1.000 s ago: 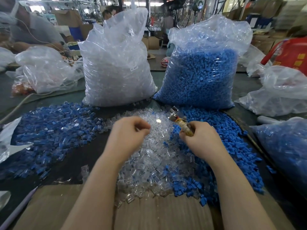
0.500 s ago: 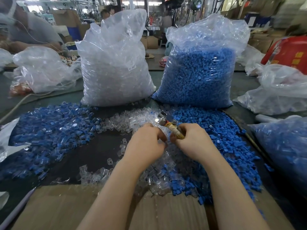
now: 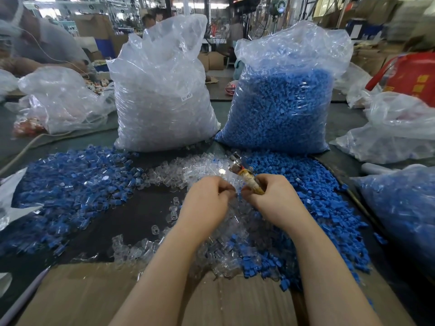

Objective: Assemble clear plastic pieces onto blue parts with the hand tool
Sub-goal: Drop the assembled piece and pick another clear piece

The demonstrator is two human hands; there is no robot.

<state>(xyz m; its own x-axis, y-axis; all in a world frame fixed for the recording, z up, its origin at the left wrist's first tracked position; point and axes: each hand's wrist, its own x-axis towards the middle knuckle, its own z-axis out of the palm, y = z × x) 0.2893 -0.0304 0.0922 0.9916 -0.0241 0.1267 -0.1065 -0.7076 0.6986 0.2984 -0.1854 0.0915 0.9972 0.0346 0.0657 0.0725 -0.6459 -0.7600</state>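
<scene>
My right hand (image 3: 273,198) grips a small hand tool (image 3: 244,172) with a tape-wrapped handle and a metal tip pointing up and away. My left hand (image 3: 207,201) meets it fingertip to fingertip, its fingers curled and pinching a small piece that is too hidden to identify. Both hands hover over a heap of loose clear plastic pieces (image 3: 200,170). Loose blue parts (image 3: 313,198) lie in a heap to the right. A spread of assembled blue-and-clear pieces (image 3: 70,184) covers the table on the left.
Two tall plastic sacks stand behind: clear pieces (image 3: 162,90) on the left, blue parts (image 3: 282,97) on the right. Another bag of blue parts (image 3: 404,208) sits at far right. Cardboard (image 3: 94,297) lies at the near edge. A person (image 3: 40,45) works at back left.
My left hand moved right from the clear heap to meet my right hand. Both hands have since stayed together at the tool, with only a small shift.
</scene>
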